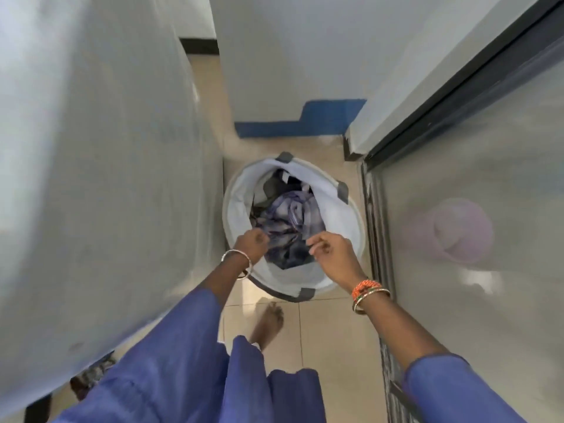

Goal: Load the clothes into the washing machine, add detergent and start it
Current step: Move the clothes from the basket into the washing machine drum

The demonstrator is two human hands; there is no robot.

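Note:
A round white laundry basket (241, 196) with grey tabs stands on the tiled floor below me. It holds a heap of clothes (290, 221), mostly blue-grey and dark cloth. My left hand (251, 243) reaches over the basket's near rim with curled fingers touching the cloth. My right hand (331, 250) hovers over the rim at the right, its fingers loosely curled, and whether it pinches cloth is unclear. A tall white-grey surface at the left, perhaps the washing machine (100, 166), is blurred.
A glass sliding door (476, 227) with a dark frame runs along the right; a pink tub (457, 230) shows behind it. A white wall with a blue base strip (299, 123) lies ahead. My bare foot (268, 322) stands on beige tiles.

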